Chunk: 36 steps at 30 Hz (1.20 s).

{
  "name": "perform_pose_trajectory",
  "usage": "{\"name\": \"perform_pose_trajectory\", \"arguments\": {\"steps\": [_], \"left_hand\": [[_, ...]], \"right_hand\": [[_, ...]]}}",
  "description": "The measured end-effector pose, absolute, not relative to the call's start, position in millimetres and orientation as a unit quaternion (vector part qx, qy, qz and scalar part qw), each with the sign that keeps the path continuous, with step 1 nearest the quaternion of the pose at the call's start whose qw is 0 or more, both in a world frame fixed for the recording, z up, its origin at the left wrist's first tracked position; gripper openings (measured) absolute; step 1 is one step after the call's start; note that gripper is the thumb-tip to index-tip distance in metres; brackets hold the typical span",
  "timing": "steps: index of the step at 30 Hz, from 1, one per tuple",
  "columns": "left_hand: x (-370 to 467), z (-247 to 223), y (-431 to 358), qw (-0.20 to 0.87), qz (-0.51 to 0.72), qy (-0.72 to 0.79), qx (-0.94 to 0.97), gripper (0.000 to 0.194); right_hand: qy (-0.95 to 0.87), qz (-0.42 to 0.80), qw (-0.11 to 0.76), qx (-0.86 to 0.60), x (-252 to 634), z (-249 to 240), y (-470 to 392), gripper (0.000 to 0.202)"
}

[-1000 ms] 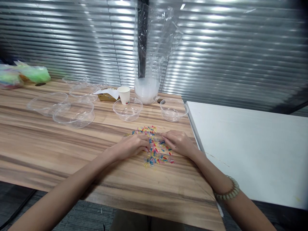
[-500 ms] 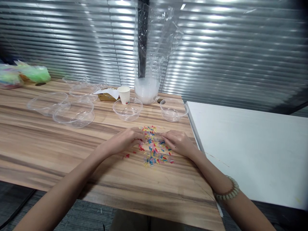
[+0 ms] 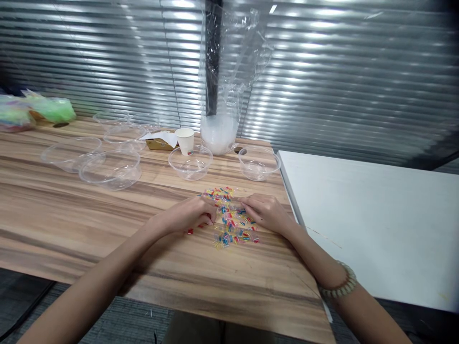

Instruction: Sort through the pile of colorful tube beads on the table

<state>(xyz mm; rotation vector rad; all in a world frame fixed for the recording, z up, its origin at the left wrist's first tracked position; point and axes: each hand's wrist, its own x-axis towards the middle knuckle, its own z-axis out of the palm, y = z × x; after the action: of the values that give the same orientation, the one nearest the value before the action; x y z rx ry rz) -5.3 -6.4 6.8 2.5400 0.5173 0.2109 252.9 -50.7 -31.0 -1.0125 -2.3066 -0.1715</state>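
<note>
A loose spread of small coloured tube beads (image 3: pixel 229 234), red, blue, yellow and pink, lies on the wooden table between my hands. At its left edge, my left hand (image 3: pixel 199 212) is closed, its fingers curled down onto the tabletop and the fingertips partly hidden. A few red beads (image 3: pixel 190 231) lie under and beside it, apart from the main spread. On the right side my right hand (image 3: pixel 264 210) rests low, thumb and fingers drawn together at the beads. Whatever is between the fingertips of either hand is too small to make out.
Behind the beads stand clear plastic bowls (image 3: pixel 260 165), one with a white paper cup (image 3: pixel 185 141) at its rim. More clear bowls (image 3: pixel 111 173) are at left. A bag-wrapped bowl stack (image 3: pixel 218 136) stands near the blinds. A white table (image 3: pixel 376 215) adjoins at right.
My left hand has shifted slightly left and toward me, covering red beads that showed before. Beads at the far end of the spread now reach further left. My right hand has stayed put.
</note>
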Motion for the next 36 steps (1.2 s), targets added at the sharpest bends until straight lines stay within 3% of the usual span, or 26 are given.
{"name": "perform_pose_trajectory", "arguments": {"steps": [6,13,21,27,32,36], "left_hand": [[-10.2,15.2,-4.8,0.29,0.055,0.204,0.933,0.021],[-12.4,19.2,-1.9,0.24,0.078,0.258,0.933,0.019],[-9.5,18.9,-6.7,0.239,0.032,0.27,0.932,0.037],[-10.3,32.7,-7.8,0.235,0.096,0.321,0.912,0.04],[-10.1,27.7,-7.0,0.268,0.073,0.264,0.923,0.043],[-11.4,16.7,-4.3,0.299,0.04,0.215,0.929,0.034]], "right_hand": [[-0.873,-0.066,0.315,-0.367,252.5,-29.5,-51.0,0.025],[-0.874,-0.074,0.313,-0.365,251.6,-27.8,-51.2,0.026],[-0.875,-0.074,0.316,-0.359,251.5,-27.7,-50.8,0.026],[-0.876,-0.067,0.313,-0.361,251.9,-27.0,-50.6,0.026],[-0.877,-0.062,0.31,-0.363,252.1,-28.2,-50.9,0.025],[-0.875,-0.061,0.312,-0.366,252.1,-28.9,-51.1,0.024]]}}
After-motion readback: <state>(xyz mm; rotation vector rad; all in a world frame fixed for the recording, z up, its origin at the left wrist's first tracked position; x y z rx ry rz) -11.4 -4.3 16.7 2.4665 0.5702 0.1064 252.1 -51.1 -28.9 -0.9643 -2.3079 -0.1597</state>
